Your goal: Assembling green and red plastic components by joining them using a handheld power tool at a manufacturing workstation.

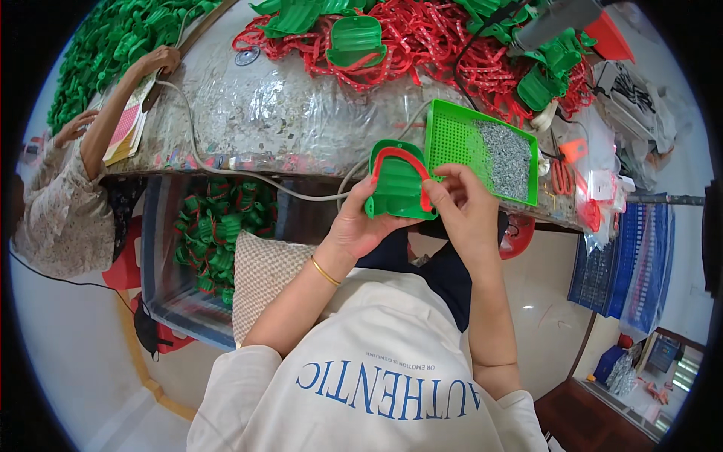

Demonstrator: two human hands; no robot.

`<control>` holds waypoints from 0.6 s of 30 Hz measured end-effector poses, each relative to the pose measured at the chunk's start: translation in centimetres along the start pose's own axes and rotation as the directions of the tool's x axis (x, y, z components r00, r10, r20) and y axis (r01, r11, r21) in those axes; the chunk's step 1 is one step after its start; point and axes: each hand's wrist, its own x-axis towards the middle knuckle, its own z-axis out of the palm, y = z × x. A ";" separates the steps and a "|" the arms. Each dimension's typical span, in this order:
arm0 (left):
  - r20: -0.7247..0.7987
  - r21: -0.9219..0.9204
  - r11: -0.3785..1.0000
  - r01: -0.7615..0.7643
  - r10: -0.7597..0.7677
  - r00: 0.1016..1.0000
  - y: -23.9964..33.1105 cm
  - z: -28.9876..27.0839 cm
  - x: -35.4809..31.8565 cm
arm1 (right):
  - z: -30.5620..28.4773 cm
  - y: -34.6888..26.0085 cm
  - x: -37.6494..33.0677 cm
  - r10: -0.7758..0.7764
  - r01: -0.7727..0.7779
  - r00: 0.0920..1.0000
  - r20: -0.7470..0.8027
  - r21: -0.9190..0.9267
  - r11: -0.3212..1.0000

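Observation:
In front of me, at the table's near edge, is a green molded plastic piece (399, 197) with ridges. My left hand (355, 222) grips it from its left and lower side. A red strap (399, 153) arches over the front of the piece, with its two ends hanging at either side. My right hand (463, 203) has thumb and index finger pinched at the strap's right end, against the piece's edge. Anything small between those fingertips is hidden. Just beyond the right hand stands a bright green perforated tray (453, 143) holding many small silver metal parts (506, 160).
Red straps (422, 41) and green pieces (357, 41) are heaped at the table's far side. A grey cable (197, 151) crosses the table (301, 113). A blue-grey crate (158, 264) with assembled pieces stands lower left. At far left a co-worker's hand (160, 59) rests on the table.

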 end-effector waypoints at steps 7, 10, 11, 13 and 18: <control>0.072 0.119 0.992 -0.039 0.031 0.997 -1.2 1.2 0.9 | -1.4 -0.4 -0.5 0.144 -0.142 0.988 0.058 -0.037 0.989; 0.073 0.109 0.993 -0.046 0.038 0.997 -1.9 1.8 1.5 | -2.1 -0.5 -0.6 0.139 -0.135 0.989 0.044 -0.078 0.988; 0.078 0.126 0.991 -0.054 0.045 0.996 -2.0 2.1 1.6 | -2.3 -0.6 -0.6 0.144 -0.141 0.989 0.026 -0.104 0.985; 0.086 0.147 0.988 -0.057 0.045 0.995 -2.3 3.0 1.9 | -2.8 0.6 -0.4 0.130 -0.130 0.991 -0.001 -0.016 0.991; 0.115 0.145 0.987 -0.071 0.054 0.992 -3.0 4.4 2.9 | -5.1 1.3 0.3 0.178 -0.162 0.984 -0.027 0.299 0.940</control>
